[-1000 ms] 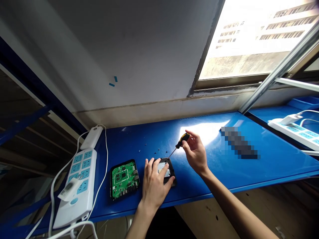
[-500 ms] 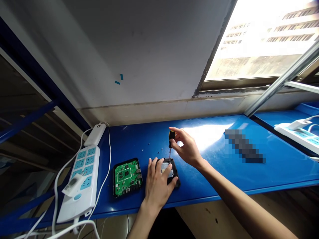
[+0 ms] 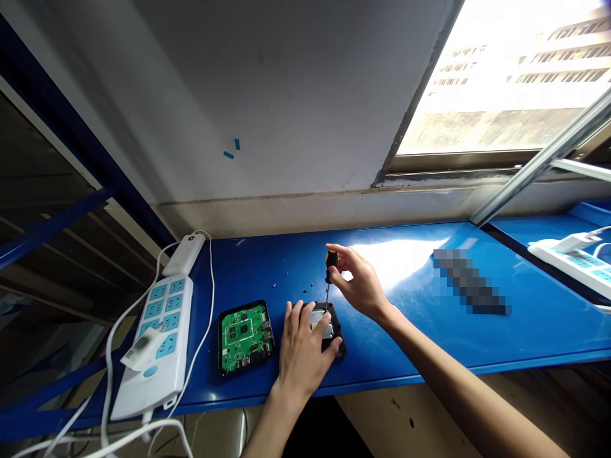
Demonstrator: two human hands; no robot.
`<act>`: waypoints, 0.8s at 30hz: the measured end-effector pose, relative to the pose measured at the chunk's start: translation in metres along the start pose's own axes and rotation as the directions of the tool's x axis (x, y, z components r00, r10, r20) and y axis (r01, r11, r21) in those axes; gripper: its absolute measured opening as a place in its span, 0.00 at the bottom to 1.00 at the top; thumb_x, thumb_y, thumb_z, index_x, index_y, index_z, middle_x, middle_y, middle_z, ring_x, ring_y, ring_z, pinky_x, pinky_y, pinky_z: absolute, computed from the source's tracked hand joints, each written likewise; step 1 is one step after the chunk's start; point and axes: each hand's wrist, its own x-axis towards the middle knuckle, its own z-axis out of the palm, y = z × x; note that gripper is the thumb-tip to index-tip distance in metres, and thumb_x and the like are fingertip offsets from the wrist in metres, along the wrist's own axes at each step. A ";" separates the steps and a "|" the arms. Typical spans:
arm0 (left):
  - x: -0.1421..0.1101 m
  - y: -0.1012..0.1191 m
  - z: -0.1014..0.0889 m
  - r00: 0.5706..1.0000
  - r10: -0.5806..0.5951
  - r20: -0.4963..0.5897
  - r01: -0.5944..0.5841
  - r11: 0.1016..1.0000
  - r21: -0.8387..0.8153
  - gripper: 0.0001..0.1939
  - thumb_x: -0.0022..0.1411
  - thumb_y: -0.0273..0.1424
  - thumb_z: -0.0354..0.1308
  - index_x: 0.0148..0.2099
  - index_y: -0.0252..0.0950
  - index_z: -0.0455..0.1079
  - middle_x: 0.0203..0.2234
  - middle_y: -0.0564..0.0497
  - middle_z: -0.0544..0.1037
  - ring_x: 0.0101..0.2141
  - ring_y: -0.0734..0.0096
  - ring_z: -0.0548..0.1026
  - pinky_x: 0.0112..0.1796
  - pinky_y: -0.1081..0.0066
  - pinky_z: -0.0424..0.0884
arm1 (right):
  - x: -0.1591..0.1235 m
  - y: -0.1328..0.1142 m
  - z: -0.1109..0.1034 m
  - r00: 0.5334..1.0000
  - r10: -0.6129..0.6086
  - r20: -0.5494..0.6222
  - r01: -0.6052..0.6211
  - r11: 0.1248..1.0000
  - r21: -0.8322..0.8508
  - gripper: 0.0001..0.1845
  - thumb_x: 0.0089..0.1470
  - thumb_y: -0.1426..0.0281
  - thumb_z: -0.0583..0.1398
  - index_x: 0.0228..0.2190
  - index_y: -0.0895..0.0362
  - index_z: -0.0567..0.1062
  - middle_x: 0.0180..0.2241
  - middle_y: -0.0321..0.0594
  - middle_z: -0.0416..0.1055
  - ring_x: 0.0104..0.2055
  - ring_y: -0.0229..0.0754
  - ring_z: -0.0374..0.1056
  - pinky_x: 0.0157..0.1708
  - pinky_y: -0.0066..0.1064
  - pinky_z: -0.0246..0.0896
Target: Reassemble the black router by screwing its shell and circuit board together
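Observation:
My left hand holds down a square black plastic casing on the blue table, its fingers across the left part and its thumb near the right edge. A silvery metal plate shows inside that casing, partly covered by the fingers. Between the fingertips of my right hand stands a small black and yellow screwdriver, nearly upright. Its shaft points down to the casing's upper edge; the tip's exact contact is hard to see. Left of my hands lies a green circuit board in a black shell.
Several tiny screws are scattered behind my hands on the blue table. A white power strip with cables runs along the left end. A pixelated dark object lies at right. The wall and window rise behind.
The view has shifted slightly. Both hands keep nearly the same place on the casing and the screwdriver; no thing has visibly been moved.

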 end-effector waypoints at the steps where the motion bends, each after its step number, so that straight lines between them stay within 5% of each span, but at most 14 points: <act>1: 0.000 0.000 0.000 1.000 0.002 -0.001 -0.002 1.000 0.003 0.19 0.66 0.43 0.57 0.56 0.46 0.72 0.56 0.46 0.71 0.61 0.47 0.62 0.62 0.37 0.58 | 0.001 -0.001 0.000 1.000 0.000 0.006 0.000 1.000 -0.004 0.21 0.57 0.73 0.58 0.53 0.52 0.71 0.37 0.38 0.71 0.30 0.37 0.70 0.33 0.34 0.74; 24: 0.000 0.000 -0.001 0.999 0.012 -0.030 -0.013 1.000 -0.009 0.17 0.65 0.40 0.58 0.55 0.44 0.74 0.55 0.45 0.72 0.60 0.47 0.64 0.62 0.37 0.59 | -0.013 -0.001 -0.008 0.999 -0.034 -0.035 0.034 0.999 -0.022 0.21 0.57 0.74 0.58 0.52 0.51 0.70 0.37 0.38 0.71 0.32 0.39 0.72 0.34 0.35 0.73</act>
